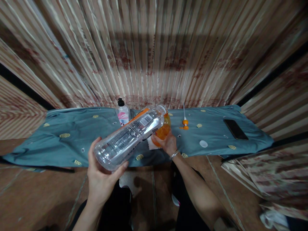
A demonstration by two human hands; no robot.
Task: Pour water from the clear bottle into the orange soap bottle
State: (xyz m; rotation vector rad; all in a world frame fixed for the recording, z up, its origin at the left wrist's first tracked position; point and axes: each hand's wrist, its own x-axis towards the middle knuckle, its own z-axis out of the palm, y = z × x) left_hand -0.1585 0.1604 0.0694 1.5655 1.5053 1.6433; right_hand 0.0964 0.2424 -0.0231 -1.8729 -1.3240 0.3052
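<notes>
Bottle [127, 141]: clear plastic, tilted above the teal cloth [69, 149], neck right up by the orange bottle [165, 127]; contact there, can't tell!
Left hand [102, 179]: thumb and fingers spread round its base, clasping from both sides.
Right hand [167, 142]: curled round the orange bottle, lower down.
Bottle's feel: probably light, thin-walled, easily dented, perhaps slippery; broad base looks the place to hold, gently.
Pump [185, 123]: lying on the cloth, rightward.

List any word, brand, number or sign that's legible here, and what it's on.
No text reads clearly.
Clear bottle: barcode and small print, too blurred to read.
Black-capped bottle: pink label, too small to read.
Curtain: reddish printed marks, illegible.
Blue-green cloth: tiny marked rectangles, unreadable.
</notes>
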